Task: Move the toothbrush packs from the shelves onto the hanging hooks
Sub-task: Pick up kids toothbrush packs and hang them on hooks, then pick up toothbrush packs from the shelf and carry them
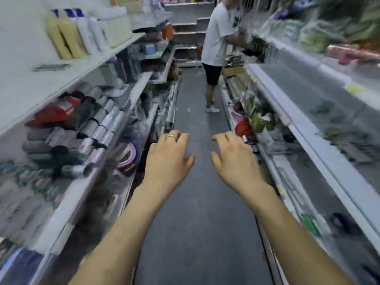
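Down the middle of a narrow shop aisle, both arms reach forward over the grey floor. Left hand, a ring on one finger, and right hand hang palm-down, fingers loosely curled and a little apart, holding nothing. Toothbrush packs? Can't pick them out: the left shelves and right shelves are a smear of blurred goods, and no hanging hooks show clearly. Further along, a person in a white T-shirt works at the right shelving. My read: nothing in hand, so a pack has yet to be fetched; how many already hang, impossible to say.
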